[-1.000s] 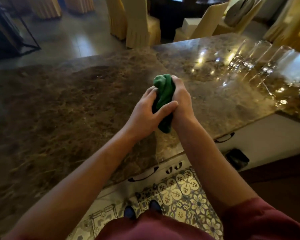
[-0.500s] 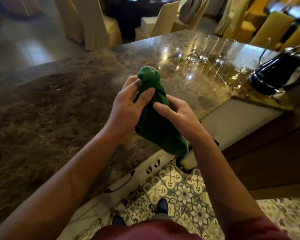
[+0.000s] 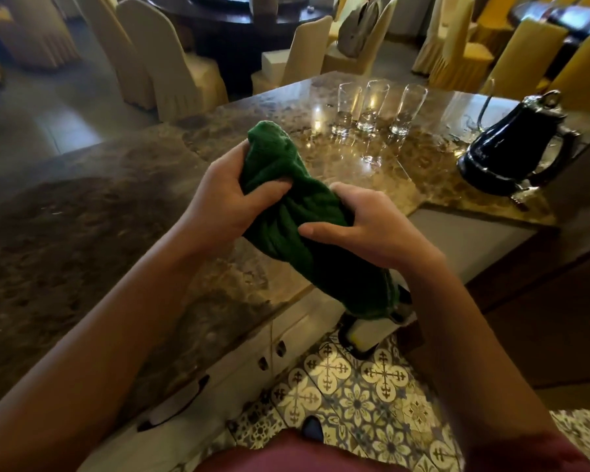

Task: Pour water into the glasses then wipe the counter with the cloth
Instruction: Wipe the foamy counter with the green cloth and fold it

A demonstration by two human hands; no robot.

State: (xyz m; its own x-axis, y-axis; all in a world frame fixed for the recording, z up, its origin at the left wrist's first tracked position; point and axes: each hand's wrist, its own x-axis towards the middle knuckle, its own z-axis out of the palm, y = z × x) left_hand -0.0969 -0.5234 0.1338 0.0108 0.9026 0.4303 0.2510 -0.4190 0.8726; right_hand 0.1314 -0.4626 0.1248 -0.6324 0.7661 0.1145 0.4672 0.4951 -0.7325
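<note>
A green cloth (image 3: 297, 212), twisted into a thick roll, is held above the near edge of the brown marble counter (image 3: 82, 240). My left hand (image 3: 225, 202) grips its upper end and my right hand (image 3: 365, 226) grips its middle; the lower end hangs down past the counter edge. Three clear tall glasses (image 3: 377, 107) stand in a row at the far right of the counter, apart from both hands. A dark kettle (image 3: 511, 144) with a shiny handle sits to their right.
Covered banquet chairs (image 3: 171, 63) and a dark round table (image 3: 239, 15) stand beyond the counter. White cabinet doors (image 3: 218, 379) with dark handles run below the counter edge. Patterned floor tiles (image 3: 355, 393) lie at my feet. A lower white ledge (image 3: 467, 240) is at right.
The view has swung right, so the glasses and kettle now show fully. My hands have drawn apart along the cloth, which has gone from a tight bunch to a longer twisted roll.
</note>
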